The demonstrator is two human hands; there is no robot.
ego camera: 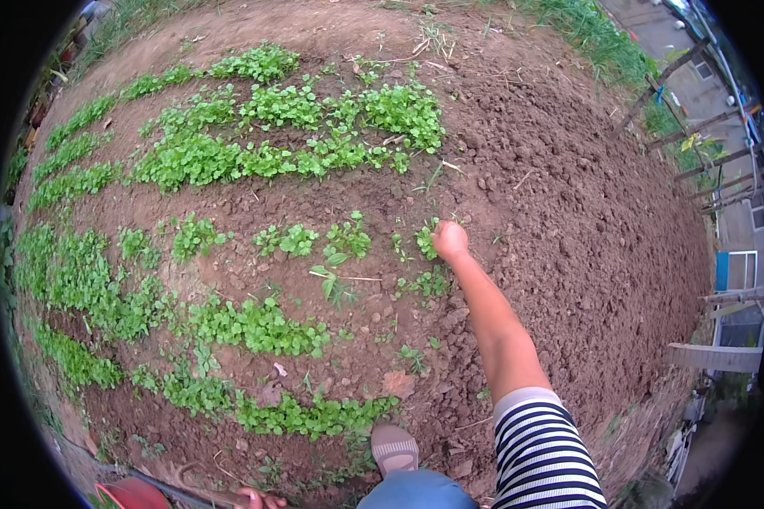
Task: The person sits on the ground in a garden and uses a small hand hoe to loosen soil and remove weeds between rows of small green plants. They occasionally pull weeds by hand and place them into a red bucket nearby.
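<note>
My right hand (451, 240) reaches out over the soil with its fingers curled at the right side of a small leafy green plant (426, 240); its fingertips are hidden, so what it grips does not show. Below it grows another low clump of leafy seedlings (430, 282). At the bottom edge, my left hand (261, 499) is only partly in view, its fingers beside the end of what looks like a curved wooden handle (213, 491). Whether it holds the handle cannot be told. A broad-leafed weed (328, 280) stands between the rows of seedlings.
Rows of leafy seedlings (188, 159) run leftward. Loose, cloddy soil (579, 210) spreads on the right. My shoe (395, 448) stands at the lowest row. A red container (132, 493) sits at bottom left. A stick fence (707, 140) and a paved area (649, 25) lie at the right.
</note>
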